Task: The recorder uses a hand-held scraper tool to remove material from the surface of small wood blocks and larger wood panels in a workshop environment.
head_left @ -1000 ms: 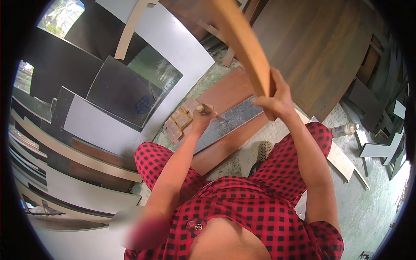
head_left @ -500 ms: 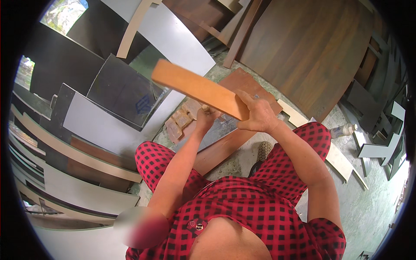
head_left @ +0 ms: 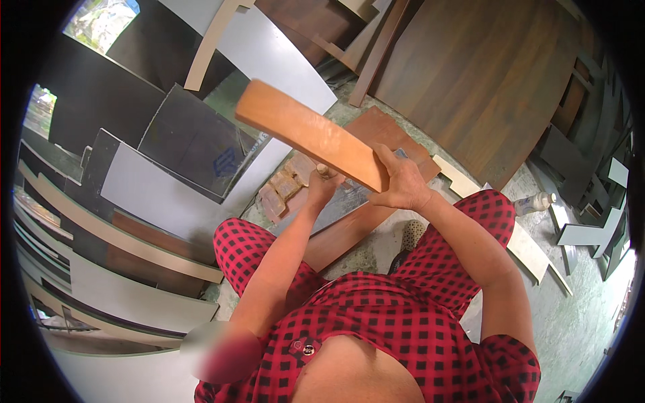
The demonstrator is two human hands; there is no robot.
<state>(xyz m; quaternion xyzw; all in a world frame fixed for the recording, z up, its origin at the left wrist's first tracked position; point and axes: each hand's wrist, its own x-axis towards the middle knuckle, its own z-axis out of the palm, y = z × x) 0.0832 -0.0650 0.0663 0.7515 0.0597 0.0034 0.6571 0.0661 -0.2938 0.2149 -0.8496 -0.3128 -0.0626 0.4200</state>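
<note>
My right hand [head_left: 406,185] grips the near end of a long orange-brown wooden board [head_left: 306,134], thumb on one side and fingers on the other. The board is held tilted in the air, its far end up to the left. Below its middle, my left hand [head_left: 324,188] is closed round a wooden handle [head_left: 324,170]. Only the handle's pale round end shows; the rest is hidden by the hand and the board. Beneath both hands lie a grey plate [head_left: 336,213] and a brown board [head_left: 376,127]. Several amber-brown blocks [head_left: 285,185] sit left of my left hand.
Dark and white panels [head_left: 148,181] lean and lie at the left. A large brown wood panel [head_left: 470,80] stands at the far right. Offcut strips [head_left: 591,232] and a clear bottle [head_left: 535,202] lie to the right. My knees are spread around the work spot.
The wooden board has turned a little, showing more of its broad face and a shinier surface. Both hands keep their hold and have barely shifted.
</note>
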